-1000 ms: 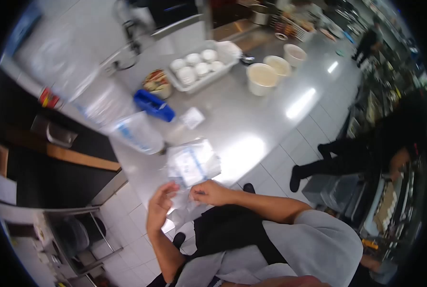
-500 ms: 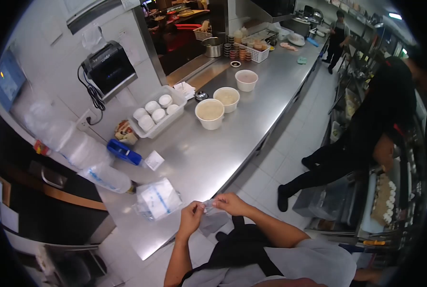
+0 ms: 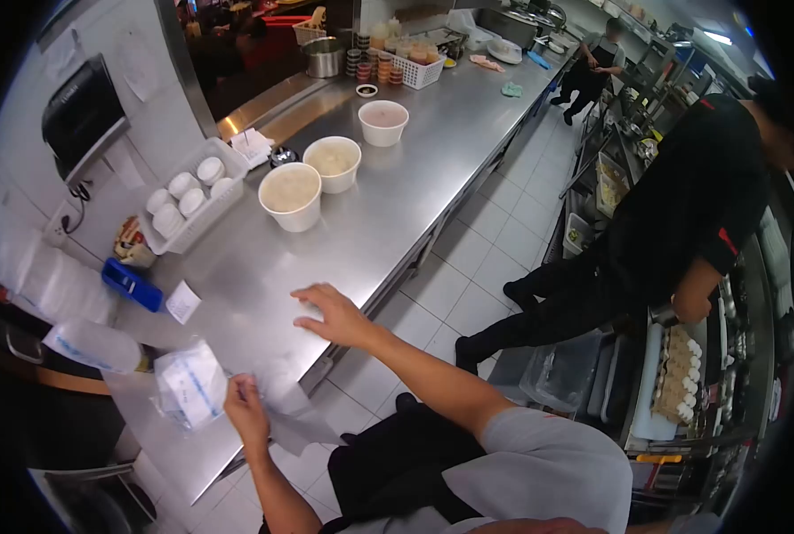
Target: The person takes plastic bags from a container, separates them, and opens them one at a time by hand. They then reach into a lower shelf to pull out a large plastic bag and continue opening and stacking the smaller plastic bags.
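Observation:
My left hand (image 3: pixel 247 408) pinches a thin translucent plastic bag (image 3: pixel 297 416), which hangs loosely past the counter's front edge. Its fingers are closed on the bag. My right hand (image 3: pixel 334 317) is held above the steel counter with thumb and fingers apart, holding nothing. Beyond it stand three white paper bowls with clear covers: the nearest bowl (image 3: pixel 291 198), a second bowl (image 3: pixel 333 164) against it, and a pinkish-filled bowl (image 3: pixel 383 123) farther back. Beside my left hand lies a packet of plastic bags (image 3: pixel 189 383).
Along the wall are a tray of white lidded cups (image 3: pixel 170 233), a blue tape dispenser (image 3: pixel 133 285) and a paper slip (image 3: pixel 182 303). A co-worker in black (image 3: pixel 681 196) stands across the aisle near an egg carton (image 3: pixel 677 374). Another person (image 3: pixel 592 67) stands farther down.
My right hand has let go of the bag and moved forward over the counter, opening. The left hand keeps the bag, now hanging more spread out. The view has shifted right.

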{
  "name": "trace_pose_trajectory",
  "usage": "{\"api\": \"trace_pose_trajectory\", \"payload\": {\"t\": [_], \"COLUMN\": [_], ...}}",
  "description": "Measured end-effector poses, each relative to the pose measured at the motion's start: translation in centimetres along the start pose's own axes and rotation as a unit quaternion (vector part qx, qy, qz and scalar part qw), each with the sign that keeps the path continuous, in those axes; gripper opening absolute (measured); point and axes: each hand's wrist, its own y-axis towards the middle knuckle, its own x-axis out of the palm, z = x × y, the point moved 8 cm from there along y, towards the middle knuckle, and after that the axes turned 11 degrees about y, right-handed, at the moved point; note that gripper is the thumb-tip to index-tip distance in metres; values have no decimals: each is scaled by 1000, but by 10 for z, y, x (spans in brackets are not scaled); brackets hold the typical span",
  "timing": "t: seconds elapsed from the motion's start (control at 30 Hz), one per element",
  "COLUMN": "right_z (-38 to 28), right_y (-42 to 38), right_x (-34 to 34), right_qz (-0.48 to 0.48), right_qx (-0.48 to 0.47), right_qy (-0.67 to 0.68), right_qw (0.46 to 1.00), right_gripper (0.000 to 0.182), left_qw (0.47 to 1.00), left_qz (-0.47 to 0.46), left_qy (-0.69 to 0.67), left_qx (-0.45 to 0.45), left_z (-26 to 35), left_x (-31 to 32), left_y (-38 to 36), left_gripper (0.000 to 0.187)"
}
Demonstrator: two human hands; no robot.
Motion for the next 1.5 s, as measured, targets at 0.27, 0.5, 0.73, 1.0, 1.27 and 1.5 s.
{"api": "trace_pose_trajectory", "payload": {"t": [0.27, 0.5, 0.73, 1.0, 1.27, 1.5], "right_z": [10, 23, 37, 139, 291, 377], "right_y": [0, -39, -88, -164, -59, 85], "right_x": [11, 40, 48, 85, -80, -42], "right_qz": [-24, -17, 107, 71, 227, 77], "right_qx": [-95, -259, -419, -447, -275, -213], "right_qy": [-134, -188, -137, 60, -248, -352], "right_qw": [986, 947, 891, 890, 901, 908], "right_gripper": [53, 58, 46, 15, 27, 40], "left_qw": [993, 981, 952, 905, 915, 875], "left_qz": [64, 151, 132, 284, 263, 340], "left_qy": [98, 124, 252, 224, 239, 284], "left_qx": [23, 19, 113, 224, 193, 197], "left_z": [-20, -33, -28, -37, -89, -34], "left_x": [17, 22, 22, -19, 33, -11], "left_y": [8, -6, -19, -8, -19, 4], "left_gripper": [9, 10, 23, 26, 28, 30]}}
